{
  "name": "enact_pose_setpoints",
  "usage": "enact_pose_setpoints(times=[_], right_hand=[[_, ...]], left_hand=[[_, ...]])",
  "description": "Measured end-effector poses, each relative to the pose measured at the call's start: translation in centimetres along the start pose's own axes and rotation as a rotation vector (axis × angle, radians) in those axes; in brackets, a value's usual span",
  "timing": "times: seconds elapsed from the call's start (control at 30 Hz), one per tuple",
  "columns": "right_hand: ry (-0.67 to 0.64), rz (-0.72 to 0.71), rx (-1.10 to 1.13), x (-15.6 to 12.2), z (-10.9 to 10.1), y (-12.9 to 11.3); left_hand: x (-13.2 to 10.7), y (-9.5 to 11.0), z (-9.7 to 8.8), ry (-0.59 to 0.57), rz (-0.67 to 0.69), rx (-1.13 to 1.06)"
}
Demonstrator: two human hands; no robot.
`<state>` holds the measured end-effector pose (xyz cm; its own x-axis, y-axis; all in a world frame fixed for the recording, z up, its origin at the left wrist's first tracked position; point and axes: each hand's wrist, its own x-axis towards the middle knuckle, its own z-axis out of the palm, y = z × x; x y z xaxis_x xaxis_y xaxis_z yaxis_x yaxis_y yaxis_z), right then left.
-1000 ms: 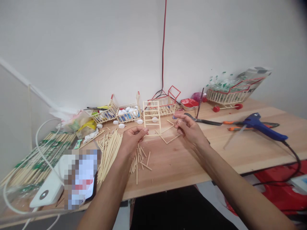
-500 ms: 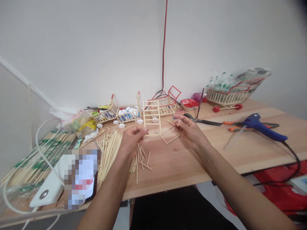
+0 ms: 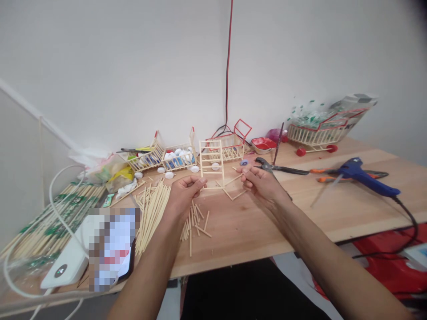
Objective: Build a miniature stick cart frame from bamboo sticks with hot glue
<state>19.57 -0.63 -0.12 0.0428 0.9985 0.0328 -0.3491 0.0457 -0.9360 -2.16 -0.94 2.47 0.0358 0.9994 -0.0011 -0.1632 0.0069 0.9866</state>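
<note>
Two hands at a stick frame on a cluttered table

The left hand pinches the bottom rail of the frame, which stands upright on the table at mid-back, in front of the small stick carts. The right hand hovers just right of it, apart from the left, fingers curled over a few glued sticks lying flat; whether it grips anything I cannot tell. A blue cap sits just beyond its fingertips, pliers and a glue gun further right. A loose pile of long sticks lies left of the left wrist
</note>
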Motion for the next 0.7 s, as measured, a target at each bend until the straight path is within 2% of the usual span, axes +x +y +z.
enact_pose_setpoints(times=[0.27,0.5,0.7], right_hand=[[-0.011,-0.014,-0.078,-0.3,0.2,0.1],[-0.183,0.073,-0.258,-1.4,1.4,0.3],[-0.277,0.055,-0.373,-1.5,1.5,0.7]], left_hand=[[0.1,-0.5,-0.1,-0.018,-0.002,0.015],[0.1,-0.8,0.1,-0.029,0.0,0.026],[-0.1,-0.7,0.4,-0.014,-0.021,0.05]])
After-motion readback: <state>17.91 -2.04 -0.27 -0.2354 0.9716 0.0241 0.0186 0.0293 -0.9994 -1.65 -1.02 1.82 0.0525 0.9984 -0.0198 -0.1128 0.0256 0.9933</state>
